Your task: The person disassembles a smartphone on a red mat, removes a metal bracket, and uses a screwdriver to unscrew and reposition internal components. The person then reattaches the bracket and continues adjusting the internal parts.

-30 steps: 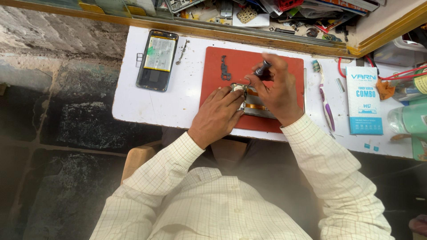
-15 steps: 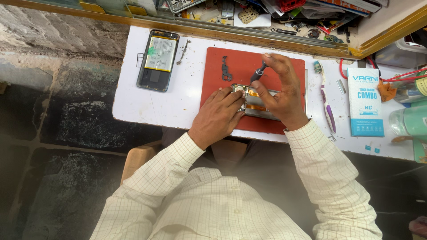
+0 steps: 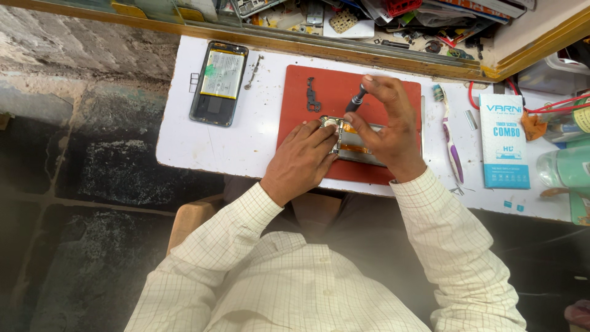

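On a red work mat (image 3: 295, 110) lies an opened phone body (image 3: 359, 144) with orange flex strips showing. My left hand (image 3: 301, 161) presses down on its left end, fingertips on the frame. A small black screwdriver (image 3: 355, 99) stands nearly upright over the phone, pinched in my right hand (image 3: 387, 126). A dark loose part (image 3: 312, 95) rests on the mat's upper left.
A second phone with its back off and battery showing (image 3: 218, 83) lies at the left of the white table (image 3: 246, 147). A toothbrush (image 3: 448, 135) and a blue-and-white box (image 3: 504, 141) lie to the right. A cluttered tray of parts (image 3: 369, 21) runs along the back.
My right hand has shifted slightly while turning the screwdriver over the phone. My left hand has stayed pressed on the phone's left end.
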